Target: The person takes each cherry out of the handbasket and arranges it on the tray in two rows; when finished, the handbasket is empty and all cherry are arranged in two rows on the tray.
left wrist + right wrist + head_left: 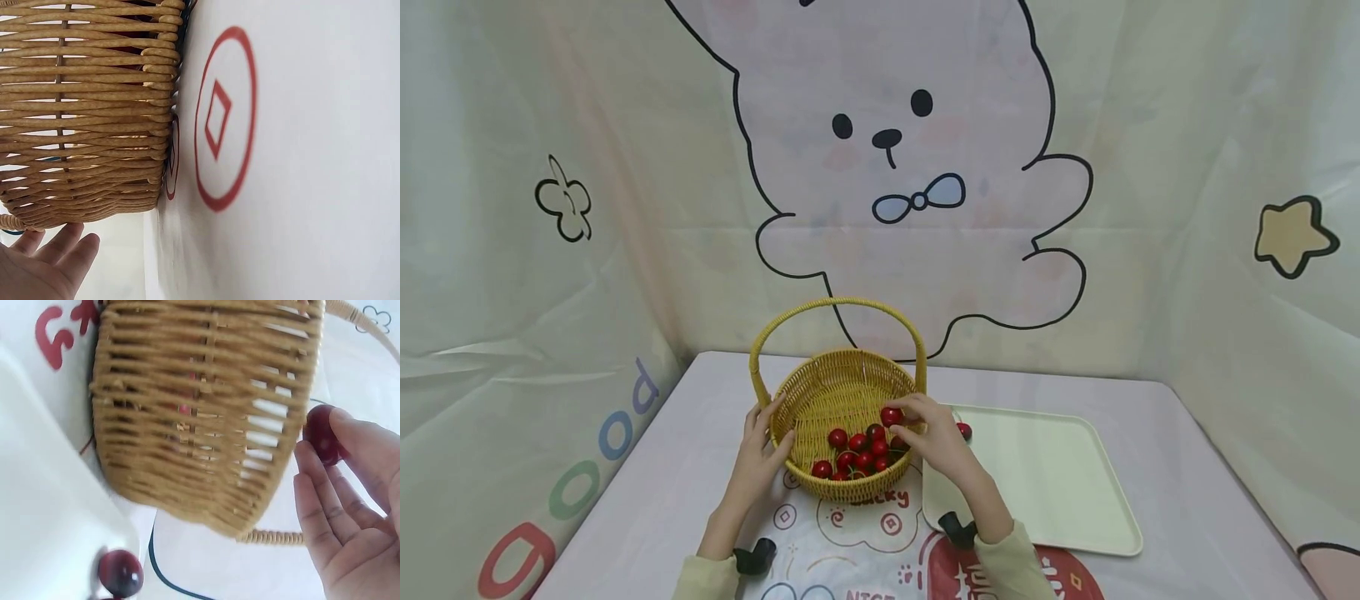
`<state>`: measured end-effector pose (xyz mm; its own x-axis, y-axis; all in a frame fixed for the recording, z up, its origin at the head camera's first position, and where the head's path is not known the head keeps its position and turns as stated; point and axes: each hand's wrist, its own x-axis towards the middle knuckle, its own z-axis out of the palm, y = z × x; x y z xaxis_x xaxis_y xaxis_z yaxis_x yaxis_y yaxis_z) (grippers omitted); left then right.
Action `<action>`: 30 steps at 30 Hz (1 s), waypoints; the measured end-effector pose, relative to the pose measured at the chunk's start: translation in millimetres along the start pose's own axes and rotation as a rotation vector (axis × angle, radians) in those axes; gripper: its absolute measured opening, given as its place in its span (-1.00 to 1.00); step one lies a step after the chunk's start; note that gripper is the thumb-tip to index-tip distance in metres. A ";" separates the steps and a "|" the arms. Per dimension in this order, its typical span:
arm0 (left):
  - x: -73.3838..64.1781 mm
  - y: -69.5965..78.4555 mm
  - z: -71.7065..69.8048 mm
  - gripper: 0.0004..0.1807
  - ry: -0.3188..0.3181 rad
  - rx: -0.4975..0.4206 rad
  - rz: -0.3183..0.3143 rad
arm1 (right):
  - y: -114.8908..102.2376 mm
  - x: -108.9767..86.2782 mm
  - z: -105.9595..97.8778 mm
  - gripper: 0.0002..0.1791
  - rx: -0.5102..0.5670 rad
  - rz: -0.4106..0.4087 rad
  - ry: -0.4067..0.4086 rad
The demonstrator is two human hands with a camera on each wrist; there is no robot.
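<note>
A yellow wicker basket (850, 492) with a tall arched handle stands on the table, several dark red cherries (857, 442) gathered in its front right part. My right hand (942, 437) pinches one cherry (322, 434) between thumb and fingertips, just above the basket's right rim. At the left side, my left hand (756, 458) rests against the rim near the handle's base, fingers fairly straight and spread. In the left wrist view its fingers (78, 256) lie by the woven wall (94, 125); the thumb is hidden there.
A cream tray (1052, 483) lies to the right of the basket. One cherry (964, 431) sits at its left end, partly behind my right hand; the right wrist view shows a cherry (120, 573) there and a sliver of another. A printed cloth (820, 575) covers the table, with fabric walls around.
</note>
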<state>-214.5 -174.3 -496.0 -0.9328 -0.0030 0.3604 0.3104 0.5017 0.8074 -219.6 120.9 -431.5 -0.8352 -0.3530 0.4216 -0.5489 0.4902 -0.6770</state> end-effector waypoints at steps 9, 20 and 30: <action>0.4 -2.4 0.4 -0.34 -0.004 0.002 0.012 | 15.3 -9.6 -18.0 -0.66 -0.029 0.038 0.026; 0.9 -1.6 1.1 -0.35 -0.007 -0.009 0.011 | 32.3 -21.4 -48.5 -0.63 -0.082 0.096 0.085; 0.4 -2.1 0.1 -0.36 0.000 -0.005 0.025 | 59.3 -31.3 -67.9 -0.61 -0.148 0.132 0.144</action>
<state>-215.5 -175.3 -497.6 -0.9246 0.0093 0.3807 0.3347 0.4971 0.8006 -228.2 215.1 -443.8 -0.8900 -0.1661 0.4245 -0.4250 0.6393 -0.6409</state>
